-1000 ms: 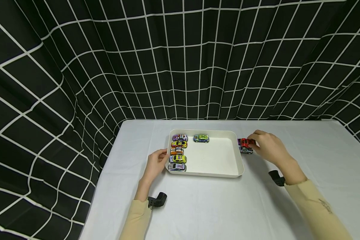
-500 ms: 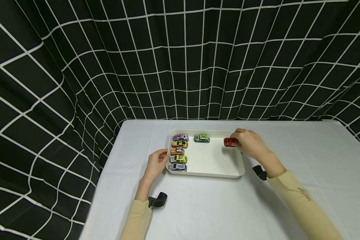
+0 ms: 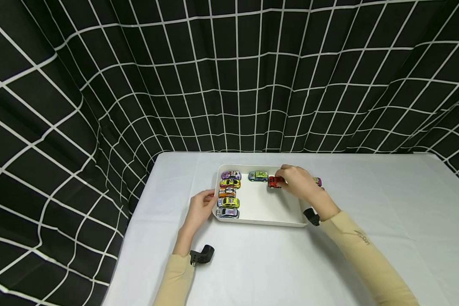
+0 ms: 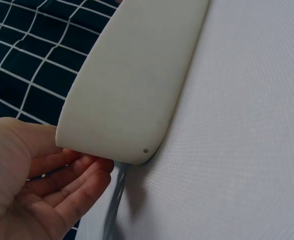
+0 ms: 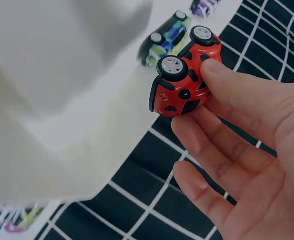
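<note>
My right hand (image 3: 297,182) pinches a red toy car (image 3: 274,182) between thumb and fingers, over the white tray (image 3: 267,222). In the right wrist view the red car's black-tyred wheels face the camera, and a green-and-blue toy car (image 5: 172,37) lies close beyond it. That green car (image 3: 258,176) stands by the tray's far wall, just left of the red one. My left hand (image 3: 199,209) holds the tray's left end wall; the left wrist view has the thumb at the rim and the fingers against the tray's outside (image 4: 117,90).
Down the tray's left side runs a column of several toy cars, from a purple one (image 3: 231,175) at the back to a silver striped one (image 3: 227,213) in front. Right of the tray, a purple-and-green car (image 3: 317,181) shows partly behind my right wrist. A gridded black curtain (image 3: 252,85) backs the table.
My right hand has lifted the red car from beside the tray's right end and carried it left, over the tray, to near the green car. The left hand stays at the tray's left end.
</note>
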Tool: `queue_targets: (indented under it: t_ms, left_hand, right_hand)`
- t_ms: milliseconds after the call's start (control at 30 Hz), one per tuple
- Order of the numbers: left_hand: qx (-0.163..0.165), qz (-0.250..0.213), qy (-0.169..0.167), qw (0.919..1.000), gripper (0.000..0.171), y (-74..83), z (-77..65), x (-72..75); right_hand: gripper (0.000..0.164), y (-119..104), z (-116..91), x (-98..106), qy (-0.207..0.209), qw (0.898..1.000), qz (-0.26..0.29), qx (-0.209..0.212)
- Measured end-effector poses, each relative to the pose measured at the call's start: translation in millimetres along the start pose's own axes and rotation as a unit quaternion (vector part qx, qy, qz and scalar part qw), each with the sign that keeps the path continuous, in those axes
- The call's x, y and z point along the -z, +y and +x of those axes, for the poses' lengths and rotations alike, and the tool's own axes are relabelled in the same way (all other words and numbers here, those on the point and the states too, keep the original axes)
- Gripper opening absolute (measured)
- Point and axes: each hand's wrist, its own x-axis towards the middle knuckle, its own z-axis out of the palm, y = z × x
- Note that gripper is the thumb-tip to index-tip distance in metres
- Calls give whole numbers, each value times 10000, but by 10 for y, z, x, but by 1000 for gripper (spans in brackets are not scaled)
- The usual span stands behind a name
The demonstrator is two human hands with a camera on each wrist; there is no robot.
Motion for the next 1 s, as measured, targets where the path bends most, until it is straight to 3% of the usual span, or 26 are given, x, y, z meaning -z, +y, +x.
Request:
queue_targets:
  t_ms: [300, 533, 1000]
  left_hand:
    - [-64, 51, 35, 10000, 25, 11, -4, 0]
    - [-102, 35, 48, 9999, 24, 33, -11, 9]
    - [28, -16, 17, 10000, 26, -4, 1, -8]
  right_hand:
    - [12, -94, 149, -131, -136, 9997, -162, 79]
    - [11, -175, 248, -209, -279, 9994, 22, 180]
    - [13, -283, 337, -305, -419, 9988, 34, 233]
